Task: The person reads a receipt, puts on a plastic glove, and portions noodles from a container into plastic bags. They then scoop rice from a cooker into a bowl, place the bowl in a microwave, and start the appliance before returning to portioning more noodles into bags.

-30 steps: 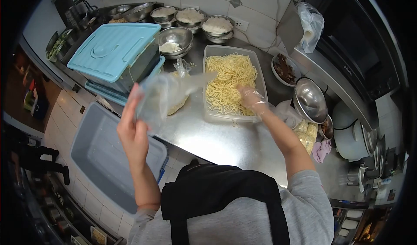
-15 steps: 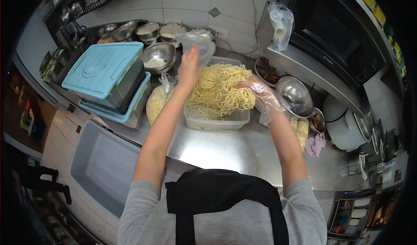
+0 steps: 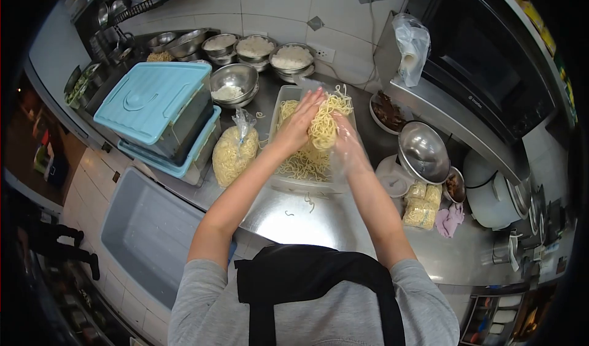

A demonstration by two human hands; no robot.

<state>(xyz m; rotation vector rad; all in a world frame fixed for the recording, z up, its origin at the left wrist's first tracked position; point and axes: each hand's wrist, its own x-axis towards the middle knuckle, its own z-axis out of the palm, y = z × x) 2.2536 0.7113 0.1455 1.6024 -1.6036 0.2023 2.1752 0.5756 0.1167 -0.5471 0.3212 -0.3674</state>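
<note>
Yellow noodles [image 3: 323, 128] are bunched between my two hands, above a clear plastic tub [image 3: 307, 186] with more loose noodles inside. My right hand [image 3: 347, 142], in a clear plastic glove, is closed round the bunch from the right. My bare left hand [image 3: 299, 120] presses in from the left, fingers close together, with a clear plastic bag [image 3: 310, 84] at its fingertips. Most of the bag is hidden by the hand and noodles. Left of the tub stands a tied bag of noodles [image 3: 234, 156].
Blue-lidded bins [image 3: 153, 100] stand at left, above a grey tub [image 3: 150, 235]. Behind are metal bowls of white food [image 3: 291, 57]. On the right are a steel bowl [image 3: 423, 153], packed noodle bags [image 3: 421, 211] and a pink cloth [image 3: 451, 220]. Noodle scraps [image 3: 310, 203] lie on the counter.
My left hand has brought the plastic bag down and right to the noodles. My right hand has moved slightly left, holding a smaller, tighter bunch. The view has shifted slightly.
</note>
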